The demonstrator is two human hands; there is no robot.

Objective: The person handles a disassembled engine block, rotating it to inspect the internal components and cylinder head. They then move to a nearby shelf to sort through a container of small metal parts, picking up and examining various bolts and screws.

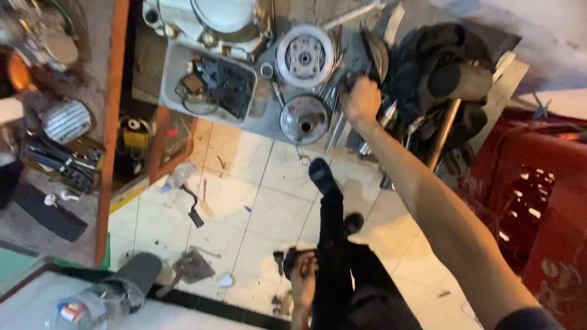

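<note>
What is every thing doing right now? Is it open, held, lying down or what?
right hand: stretched out, closed among the metal tools on the floor
left hand: low by the leg, closed on a small dark thing
white tray: open, filled with dark parts and wires
round clutch part: lying flat, face up
metal drum: lying flat, hole up
plastic bottle: lying on its side
red crate: standing

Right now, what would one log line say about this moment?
right hand: stretched out to metal tools beside round engine part | left hand: low by dark trouser leg, grip unclear | floor: pale tiles
</note>
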